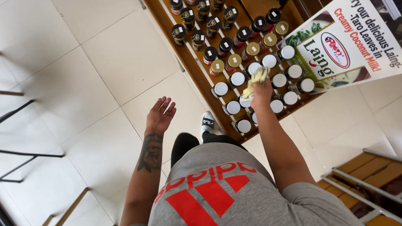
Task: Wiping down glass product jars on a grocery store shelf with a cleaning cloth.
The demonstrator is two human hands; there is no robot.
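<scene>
Fingers of the right hand clench a yellow cloth over white-lidded jars; left hand hangs released. Wiping likely goes best with light strokes, so jars beneath stay upright.

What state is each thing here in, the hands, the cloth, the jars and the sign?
Right hand: closed on the cloth, over the white-lidded jars.
Yellow cloth: bunched, held above the jars.
Left hand: open, fingers spread, holding nothing, over the floor.
White-lidded jars: upright, lids on, in rows.
Gold-lidded jars: upright, lids on.
Black-lidded jars: upright, lids on.
Sign: propped beside the shelf.
</scene>
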